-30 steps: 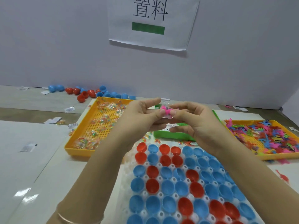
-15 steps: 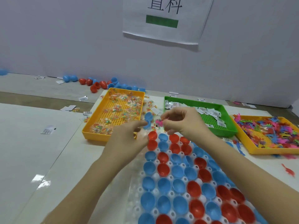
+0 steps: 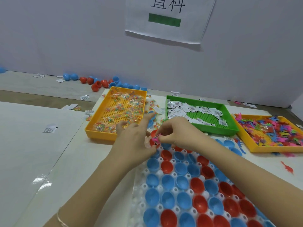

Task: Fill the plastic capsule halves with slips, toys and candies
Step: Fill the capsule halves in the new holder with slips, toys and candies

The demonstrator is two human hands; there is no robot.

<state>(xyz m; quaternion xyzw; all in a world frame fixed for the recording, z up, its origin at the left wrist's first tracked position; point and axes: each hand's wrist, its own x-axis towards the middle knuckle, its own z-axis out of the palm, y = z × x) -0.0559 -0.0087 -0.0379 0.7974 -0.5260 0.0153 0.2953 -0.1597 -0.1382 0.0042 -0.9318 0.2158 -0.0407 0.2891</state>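
A white holder sheet (image 3: 139, 187) carries rows of open blue and red capsule halves. Over a red half (image 3: 153, 142) at its far end, my right hand (image 3: 178, 134) pinches a small pink toy with a printed slip (image 3: 156, 138). Just left of that half is my left hand (image 3: 134, 138), its thumb side against the half and its fingers spread loosely toward the candy tray. A yellow tray (image 3: 98, 136) holds wrapped candies, a green tray (image 3: 206, 131) holds white slips, and a second yellow tray (image 3: 272, 149) holds colourful plastic toys.
Loose blue and red capsule halves (image 3: 98, 85) lie along the wall behind the trays. Stray slips (image 3: 50, 128) and candies dot the table on the left. A red toy (image 3: 287, 169) lies on the table at the right. A paper sign hangs on the wall.
Both hands have come down from chest height to the far end of the holder sheet. The pink toy, held between both hands before, is now pinched by the right hand alone over a red half.
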